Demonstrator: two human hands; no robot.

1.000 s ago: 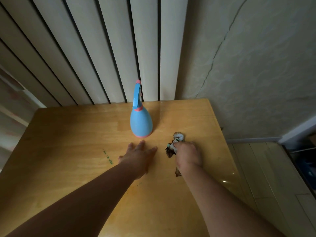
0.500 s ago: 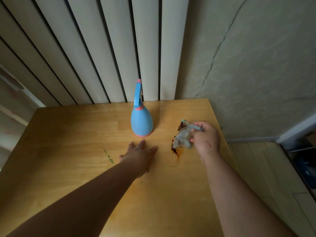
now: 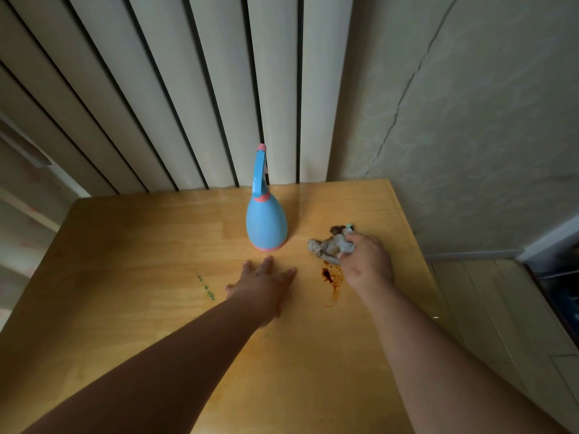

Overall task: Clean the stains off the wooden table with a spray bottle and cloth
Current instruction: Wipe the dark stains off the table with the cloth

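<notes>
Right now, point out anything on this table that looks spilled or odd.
A dark brown stain streaks the wooden table beside the soiled cloth the right hand grips. Small green marks dot the wood left of the left hand. The spray bottle stands upright.

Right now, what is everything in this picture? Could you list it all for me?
spray bottle: one, blue with pink trim, upright near the table's far edge.
cloth: one, crumpled, pale grey soiled brown, right of the bottle.
brown stain: one smear, on the table just nearer than the cloth.
green marks: a short dotted line, left of the left hand.
wooden table: one, honey yellow, fills the lower view.
vertical slats: several, pale, behind the table.
wall: pale, patterned, cracked, at right.
floor: pale boards, right of the table.
left hand: flat on the table, fingers spread.
right hand: grips the cloth.
</notes>
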